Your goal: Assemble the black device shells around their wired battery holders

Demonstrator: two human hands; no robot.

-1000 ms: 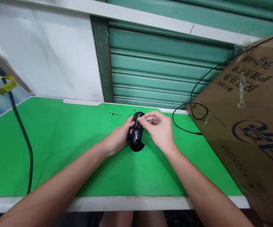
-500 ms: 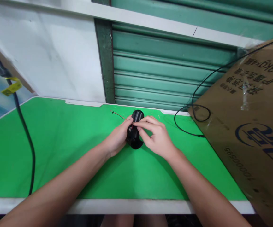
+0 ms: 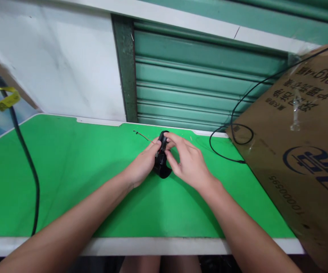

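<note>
Black casing [image 3: 161,170], long axis toward shutter [image 3: 192,81]; left hand [image 3: 142,163] clasping; right hand [image 3: 190,160], pinch unclear.

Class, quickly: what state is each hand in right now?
Left hand: closed on the side of the black device, holding it.
Right hand: partly curled against the device; whether it grips anything cannot be told.

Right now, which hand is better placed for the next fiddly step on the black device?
Probably the right hand: its thumb and fingers are up close to the black device, while the left hand grips the device's left side and seems tied up steadying it.
</note>
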